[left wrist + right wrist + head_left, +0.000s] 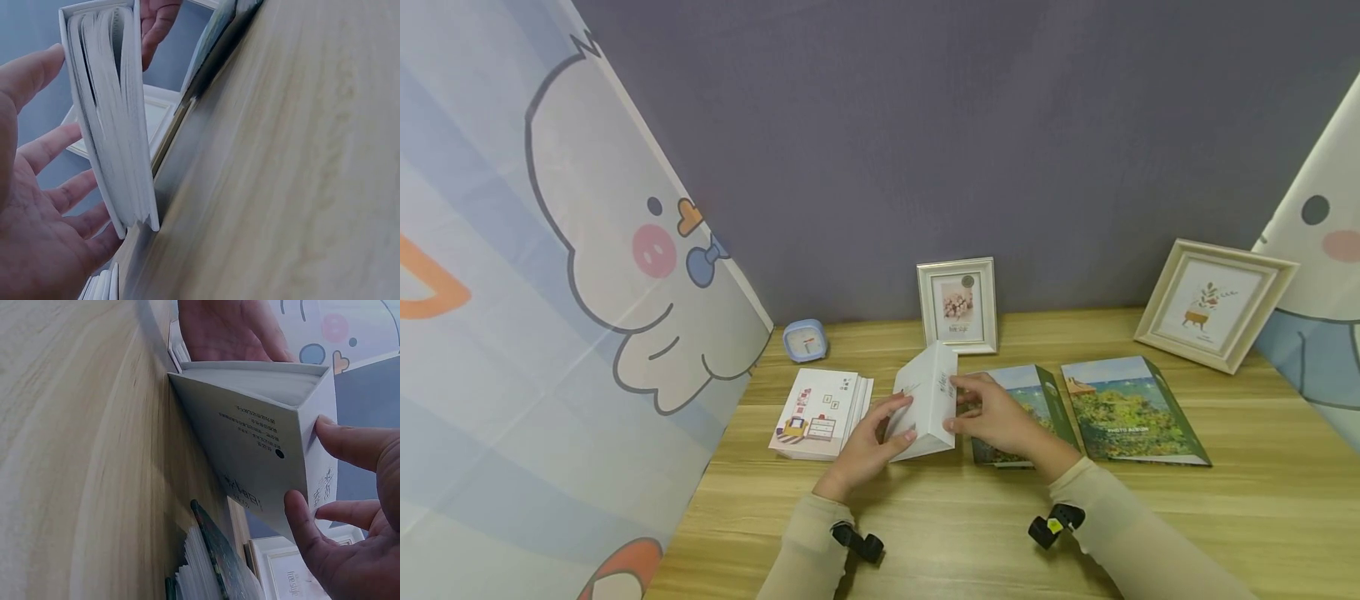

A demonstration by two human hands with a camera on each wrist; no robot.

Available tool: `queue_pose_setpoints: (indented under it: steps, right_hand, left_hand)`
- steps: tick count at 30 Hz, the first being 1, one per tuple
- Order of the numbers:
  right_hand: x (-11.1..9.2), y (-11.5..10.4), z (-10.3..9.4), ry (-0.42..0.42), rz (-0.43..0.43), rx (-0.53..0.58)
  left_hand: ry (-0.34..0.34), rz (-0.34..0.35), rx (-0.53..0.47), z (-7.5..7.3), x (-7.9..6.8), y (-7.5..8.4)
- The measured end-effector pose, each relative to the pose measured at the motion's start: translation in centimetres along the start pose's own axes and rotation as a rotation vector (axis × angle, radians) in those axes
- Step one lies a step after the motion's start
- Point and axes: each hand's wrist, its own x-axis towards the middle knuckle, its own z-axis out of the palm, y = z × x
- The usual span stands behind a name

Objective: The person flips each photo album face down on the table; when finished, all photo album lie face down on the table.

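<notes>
A thick white photo album [922, 404] stands tilted between both hands, spine up, in the head view. The left hand [867, 446] rests its thumb and fingers on one cover. In the left wrist view these fingers [47, 147] are spread, all on the same side of the album [112, 125], whose page edges show. The right hand [992, 414] grips the album at the spine. Its thumb [353, 442] and fingertips press the spine and the adjoining cover in the right wrist view. Dark print marks that cover [244, 437]; the lower edge is close over the wood.
Left of the album lie stacked white albums [814, 410] with a furniture drawing. Two green landscape albums [1026, 387] [1123, 408] lie to the right, one partly behind the right hand. Behind stand a blue clock [805, 340], a small frame [957, 305] and a larger frame [1213, 304].
</notes>
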Motion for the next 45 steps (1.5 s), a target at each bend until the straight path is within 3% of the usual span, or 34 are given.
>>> queue_pose_setpoints:
  steps: [15, 22, 34, 45]
  right_hand:
    - [-0.1, 0.1, -0.3, 0.000, 0.002, -0.103]
    - [0.0, 0.6, -0.2, -0.006, 0.022, -0.158]
    - [-0.1, 1.0, -0.3, -0.008, 0.019, -0.228]
    - [0.0, 1.2, 0.0, -0.031, 0.031, -0.231]
  left_hand:
    - [0.001, 0.006, 0.053, 0.0, 0.0, 0.1]
    - [-0.004, -0.021, 0.129, 0.0, -0.1, 0.0]
    - [-0.015, -0.003, 0.190, 0.0, -0.2, 0.0]
    - [-0.008, -0.007, 0.213, 0.1, -0.1, -0.1]
